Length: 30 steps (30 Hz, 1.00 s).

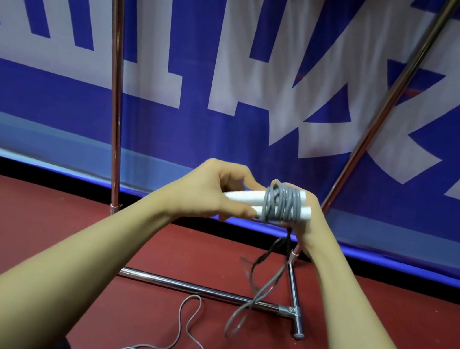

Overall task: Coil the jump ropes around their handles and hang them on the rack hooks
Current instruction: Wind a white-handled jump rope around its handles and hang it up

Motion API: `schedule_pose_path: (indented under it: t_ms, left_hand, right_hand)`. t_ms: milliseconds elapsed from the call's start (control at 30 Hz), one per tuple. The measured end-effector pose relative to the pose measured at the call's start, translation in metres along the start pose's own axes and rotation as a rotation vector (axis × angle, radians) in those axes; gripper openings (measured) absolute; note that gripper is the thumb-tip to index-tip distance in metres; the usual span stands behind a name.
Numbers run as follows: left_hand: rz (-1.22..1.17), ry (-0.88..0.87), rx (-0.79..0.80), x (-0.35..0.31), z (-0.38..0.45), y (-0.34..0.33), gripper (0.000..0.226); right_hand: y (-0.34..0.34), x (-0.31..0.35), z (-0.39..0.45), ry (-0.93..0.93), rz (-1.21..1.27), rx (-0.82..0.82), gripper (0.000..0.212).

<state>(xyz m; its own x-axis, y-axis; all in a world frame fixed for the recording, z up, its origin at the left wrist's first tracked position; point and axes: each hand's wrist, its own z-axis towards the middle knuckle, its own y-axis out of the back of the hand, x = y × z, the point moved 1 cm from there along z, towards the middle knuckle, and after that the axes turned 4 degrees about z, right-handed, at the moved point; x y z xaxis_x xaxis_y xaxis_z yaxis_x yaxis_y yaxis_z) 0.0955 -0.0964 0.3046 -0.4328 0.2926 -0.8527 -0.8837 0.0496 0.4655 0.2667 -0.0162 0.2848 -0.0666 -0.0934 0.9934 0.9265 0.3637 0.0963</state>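
Nearly wound: grey rope bundled on 2 white handles

Both hands are raised in front of the chrome rack (112, 69), sharing 1 jump rope. The left hand (214, 190) curls its fingers and thumb around the bare ends of the 2 white handles (244, 199), which lie side by side and point to the right. Grey rope coil (282, 206) is wrapped many times around the far half of the handles. The right hand (303, 217) sits behind and under that coil, mostly hidden by it; its fingers touch the bundle, but how tightly they close is not clear. From beneath the coil a loose rope tail (257, 297) hangs down in a blurred loop that ends above the floor, in front of the rack's base bar (197, 288). A second grey rope (184, 331) lies in slack curves on the red floor (15, 230) near the bottom edge. Behind the rack's 2 upright poles hangs a blue banner (257, 148) with large white characters.
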Motion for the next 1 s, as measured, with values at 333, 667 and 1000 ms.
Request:
schedule_pose_path:
  t_ms: [333, 667, 1000]
  left_hand:
    - [-0.144, 0.137, -0.328, 0.014, 0.011, 0.006, 0.019]
    - [0.132, 0.135, -0.407, 0.030, 0.011, -0.001, 0.018]
    - [0.472, 0.174, -0.218, 0.046, 0.012, 0.001, 0.016]
  right_hand:
    - [-0.011, -0.014, 0.001, -0.075, 0.040, 0.274, 0.034]
    - [-0.022, -0.007, -0.014, -0.146, 0.178, 0.551, 0.016]
    - [-0.011, -0.004, -0.012, -0.071, -0.019, 0.505, 0.010]
